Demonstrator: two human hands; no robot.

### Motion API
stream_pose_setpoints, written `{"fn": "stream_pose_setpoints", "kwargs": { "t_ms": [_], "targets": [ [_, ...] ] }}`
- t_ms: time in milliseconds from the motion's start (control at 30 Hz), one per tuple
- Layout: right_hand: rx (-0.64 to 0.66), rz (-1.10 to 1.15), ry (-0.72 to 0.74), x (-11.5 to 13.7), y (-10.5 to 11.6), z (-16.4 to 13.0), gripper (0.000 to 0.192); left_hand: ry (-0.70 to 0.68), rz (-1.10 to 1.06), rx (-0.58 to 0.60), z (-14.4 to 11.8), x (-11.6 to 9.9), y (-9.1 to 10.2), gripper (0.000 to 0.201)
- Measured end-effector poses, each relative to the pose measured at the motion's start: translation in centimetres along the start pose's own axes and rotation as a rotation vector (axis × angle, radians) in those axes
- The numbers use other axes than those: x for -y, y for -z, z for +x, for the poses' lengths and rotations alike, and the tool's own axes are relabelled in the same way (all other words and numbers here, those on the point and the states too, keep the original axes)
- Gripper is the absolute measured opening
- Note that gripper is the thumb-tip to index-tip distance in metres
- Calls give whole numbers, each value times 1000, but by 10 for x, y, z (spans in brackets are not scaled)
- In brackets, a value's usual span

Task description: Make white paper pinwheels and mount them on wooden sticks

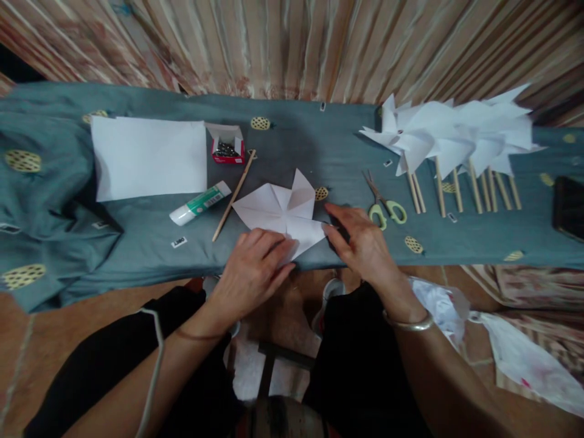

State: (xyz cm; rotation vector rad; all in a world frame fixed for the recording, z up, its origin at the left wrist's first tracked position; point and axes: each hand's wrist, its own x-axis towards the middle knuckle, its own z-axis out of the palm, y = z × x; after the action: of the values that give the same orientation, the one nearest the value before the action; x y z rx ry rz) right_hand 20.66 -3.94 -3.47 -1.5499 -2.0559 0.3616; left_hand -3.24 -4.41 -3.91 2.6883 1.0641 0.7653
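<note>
Folded white paper (pixel 295 213) lies at the tabletop's (pixel 301 146) near edge, the left hand (pixel 256 261) resting on it, the right hand (pixel 362 242) touching its right point; whether either pinches cannot be told. Scissors (pixel 379 198) and a wooden stick (pixel 234 194) flank it; paper pinwheels (pixel 460 134) line the far edge, right.

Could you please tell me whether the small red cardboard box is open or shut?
Open: the red cardboard box has its lid swung back, and shiny metal pieces show inside.
</note>
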Motion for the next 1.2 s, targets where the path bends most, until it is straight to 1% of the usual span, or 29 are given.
{"fn": "stream_pose_setpoints", "kwargs": {
  "t_ms": [67, 133, 300, 400, 533, 633, 700, 767, 867, 967, 1100, 1200],
  "targets": [
    [23, 22, -7, 2, -1, -1, 36, -7, 5, 42, -2, -3, -3, 22],
    [44, 64, -43, 5, 0, -5, 36, -5, 18, 57, -3, -3, -3, 18],
    [117, 209, -176, 7, 8, -21, 32, -21, 5, 71, -1, -1, 0, 19],
    [137, 256, -212, 7, 11, -28, 25, -44, 21, 56, -1, -2, 0, 19],
    [87, 190, -163, 4, 15, -30, 16, -54, 22, 43, -2, -3, -2, 16],
    [51, 108, -125, 1, 17, -31, 16, -38, 6, 39, -4, -3, -2, 16],
    [47, 98, -110, 0, 17, -32, 17, -28, 0, 40, -5, -3, -1, 16],
    [58, 153, -122, 1, 16, -33, 20, -31, -1, 37, -5, -3, -1, 15],
    [96, 309, -156, 4, 14, -33, 27, -40, 7, 37, -4, -4, -1, 16],
    [106, 386, -121, 9, 11, -30, 22, -29, 16, 48, -3, -5, -1, 15],
    [72, 305, -25, 14, 9, -24, 14, -18, 11, 68, -4, -9, -2, 15],
    [44, 198, 16, 19, 5, -20, 13, -39, -14, 83, -8, -14, -7, 24]
  ]
}}
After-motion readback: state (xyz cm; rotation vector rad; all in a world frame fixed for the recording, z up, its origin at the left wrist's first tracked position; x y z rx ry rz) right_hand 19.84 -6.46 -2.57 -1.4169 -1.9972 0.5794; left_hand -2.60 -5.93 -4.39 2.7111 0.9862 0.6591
